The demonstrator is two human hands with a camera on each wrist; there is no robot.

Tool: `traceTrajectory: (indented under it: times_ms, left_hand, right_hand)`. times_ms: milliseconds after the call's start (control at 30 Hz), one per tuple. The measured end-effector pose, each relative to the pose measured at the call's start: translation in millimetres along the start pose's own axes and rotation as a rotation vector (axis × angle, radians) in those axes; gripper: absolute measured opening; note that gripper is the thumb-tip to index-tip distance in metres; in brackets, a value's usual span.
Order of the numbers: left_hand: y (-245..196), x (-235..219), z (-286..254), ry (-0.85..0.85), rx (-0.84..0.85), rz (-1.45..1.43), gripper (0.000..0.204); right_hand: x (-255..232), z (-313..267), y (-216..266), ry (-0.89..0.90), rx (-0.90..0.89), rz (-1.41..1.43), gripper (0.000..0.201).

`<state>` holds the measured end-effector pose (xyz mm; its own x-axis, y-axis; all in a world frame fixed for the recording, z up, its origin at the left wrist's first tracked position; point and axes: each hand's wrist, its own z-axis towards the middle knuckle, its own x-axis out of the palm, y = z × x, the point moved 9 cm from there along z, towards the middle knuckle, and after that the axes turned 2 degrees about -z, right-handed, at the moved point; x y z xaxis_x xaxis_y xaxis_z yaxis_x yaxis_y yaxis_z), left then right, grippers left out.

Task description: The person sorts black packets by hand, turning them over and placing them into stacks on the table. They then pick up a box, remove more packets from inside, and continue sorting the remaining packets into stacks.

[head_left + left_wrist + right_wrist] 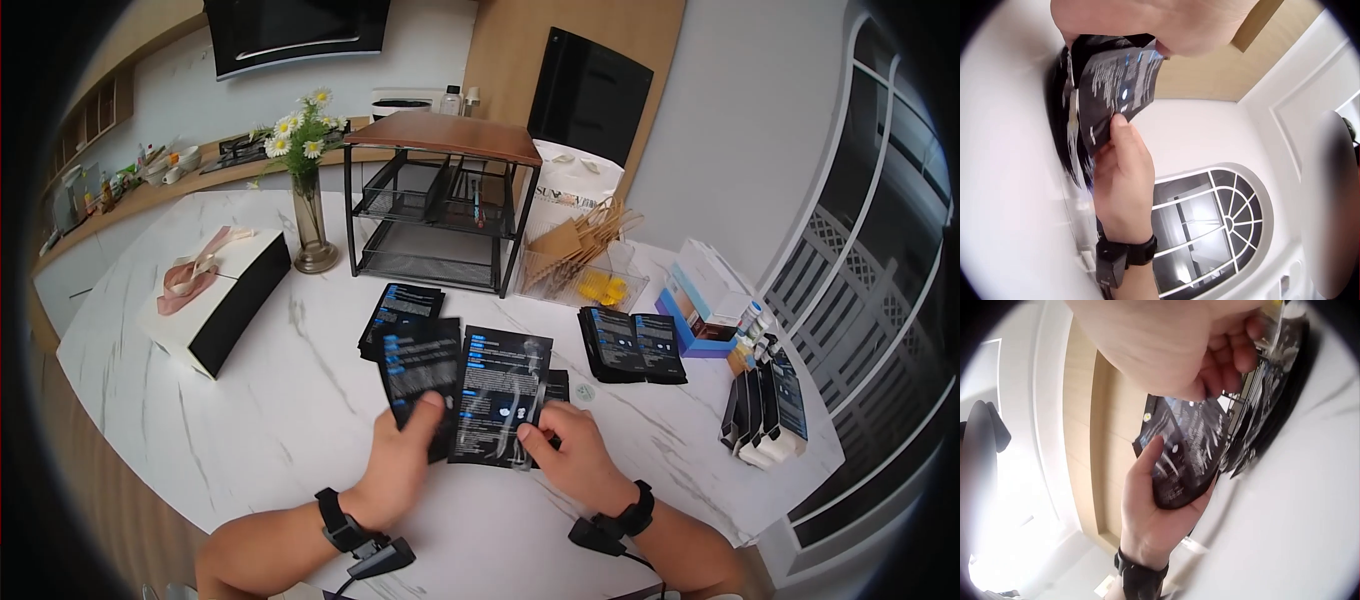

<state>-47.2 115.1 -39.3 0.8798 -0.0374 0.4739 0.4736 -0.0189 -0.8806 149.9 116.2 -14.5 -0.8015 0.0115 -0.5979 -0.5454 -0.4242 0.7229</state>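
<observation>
My left hand [398, 462] grips a black printed packet [418, 362], thumb across its front and fingers behind; in the right wrist view this hand appears to hold more than one. Between thumb and fingers, my right hand [578, 458] pinches the lower right corner of another black packet [500, 385], which overlaps the first one's edge in the head view. Both packets are upright above the table with white and blue print toward me. Behind the left one lies a pile of packets [408, 300]. More dark packaging [558, 382] shows partly hidden behind my right hand.
Two side-by-side packet stacks [632, 345] lie to the right. Slim black-and-white boxes [765, 415] stand at the right edge. A white gift box [215, 295], a flower vase [312, 225], a wire-drawer rack [440, 200] and a clear bin [545, 285] line the left and back.
</observation>
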Motion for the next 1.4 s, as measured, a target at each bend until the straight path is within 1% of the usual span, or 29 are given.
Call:
traceTrajectory:
  times_ms: [67,100,133,200,267,333,400,433,467,533,600,633,667,733,767,800,833,867,933,967,1033,1067,1133,1167,1233,1267,1333,1367,1400]
  left_hand:
    - [-2.9,-13.1,13.1,-0.022,-0.018,-0.093,0.039]
    - [-7.6,-17.8,17.0,-0.041,-0.008,-0.073,0.040]
    - [-11.2,-17.5,17.9,-0.041,-0.008,-0.073,0.040]
    - [-22.2,-16.4,15.9,-0.037,0.042,0.010,0.039]
    - [-16.8,-16.5,14.3,-0.029,0.015,0.012,0.037]
    - [-12.1,-14.7,12.5,-0.010,0.016,0.135,0.036]
    - [-13.6,-10.5,7.9,-0.010,0.014,0.105,0.035]
    - [-9.8,-13.0,3.7,-0.050,-0.017,0.218,0.034]
    - [-7.3,-15.2,-0.6,-0.090,-0.049,0.332,0.033]
    - [-9.0,-6.7,-7.3,-0.065,-0.028,0.314,0.030]
    - [-5.6,6.8,-13.7,0.020,-0.009,0.261,0.027]
    - [2.5,8.5,-15.4,0.055,-0.014,0.264,0.025]
    - [7.8,10.8,-17.7,0.093,-0.002,0.290,0.024]
    - [8.2,17.0,-26.5,0.154,-0.163,0.464,0.027]
    - [10.4,17.4,-25.5,0.154,-0.166,0.465,0.027]
    - [6.0,17.2,-20.8,0.115,-0.086,0.338,0.026]
    - [0.5,14.5,-15.9,0.073,-0.001,0.209,0.026]
    - [4.0,5.2,-9.7,0.034,-0.052,0.196,0.026]
    - [2.4,-10.0,1.0,-0.049,-0.053,0.168,0.024]
    - [3.0,-14.6,5.5,-0.049,-0.051,0.164,0.024]
    - [-2.5,-21.0,11.8,-0.066,0.014,0.210,0.025]
    - [-4.4,-19.0,11.5,-0.065,0.014,0.207,0.025]
    - [-6.4,-14.0,8.2,-0.071,-0.032,0.091,0.027]
    - [-5.0,-15.2,9.0,-0.070,-0.034,0.092,0.027]
    - [3.5,-16.7,10.2,-0.040,-0.082,-0.039,0.029]
    - [4.4,-17.1,9.2,-0.039,-0.084,-0.035,0.029]
    - [7.8,-8.4,6.7,0.047,-0.090,0.069,0.032]
    - [6.8,-3.4,3.9,0.057,-0.057,0.121,0.038]
    - [9.2,1.6,-1.3,0.088,-0.076,0.150,0.037]
  right_hand:
    - [-2.3,2.6,-12.8,0.037,-0.002,-0.172,0.029]
    - [-2.1,1.1,-17.4,0.050,0.003,-0.245,0.029]
    - [-1.4,0.9,-19.7,0.050,0.004,-0.245,0.029]
    - [-3.2,0.4,-20.6,0.003,-0.016,-0.327,0.031]
    - [-2.1,-0.4,-18.4,-0.009,-0.027,-0.370,0.032]
    - [-2.4,-1.1,-15.0,-0.020,-0.040,-0.414,0.033]
    - [-2.2,-1.5,-14.2,-0.004,-0.013,-0.522,0.033]
    - [-3.2,-1.3,-11.1,-0.006,-0.010,-0.521,0.033]
    - [-7.3,-1.1,-3.3,-0.049,-0.040,-0.525,0.031]
    - [-9.1,-2.0,7.9,-0.094,-0.070,-0.528,0.030]
    - [2.7,-3.3,22.8,-0.003,-0.165,0.005,0.030]
    - [8.8,-7.8,30.7,0.048,-0.190,-0.025,0.029]
    - [17.2,-8.8,33.0,0.112,-0.141,0.018,0.029]
    - [16.3,-8.6,24.7,0.040,-0.127,0.012,0.027]
    - [9.9,-5.7,17.0,0.006,-0.054,0.071,0.026]
    - [0.7,-2.8,8.2,-0.028,0.014,0.127,0.025]
    - [-0.4,-1.6,-13.8,0.022,0.121,0.170,0.025]
    - [-5.1,-0.8,-34.1,0.010,0.223,0.226,0.023]
    - [-25.6,4.3,-44.7,0.032,0.252,-0.019,0.026]
    - [-30.1,4.2,-55.6,0.034,0.250,-0.023,0.026]
    - [-35.0,3.3,-76.9,0.017,0.288,-0.052,0.039]
    - [-36.3,2.5,-79.6,0.017,0.289,-0.054,0.039]
    - [-39.3,1.6,-75.7,0.040,0.335,-0.225,0.040]
    - [-38.9,1.0,-72.1,0.039,0.337,-0.224,0.040]
    - [-41.6,3.8,-47.1,-0.024,0.148,-0.612,0.038]
    - [-40.3,3.6,-45.5,-0.024,0.151,-0.608,0.038]
    - [-48.6,3.5,-28.0,-0.182,0.044,-0.645,0.036]
    - [-46.9,3.6,-17.5,-0.177,-0.019,-0.614,0.035]
    - [-44.4,2.0,-6.5,-0.178,-0.023,-0.612,0.035]
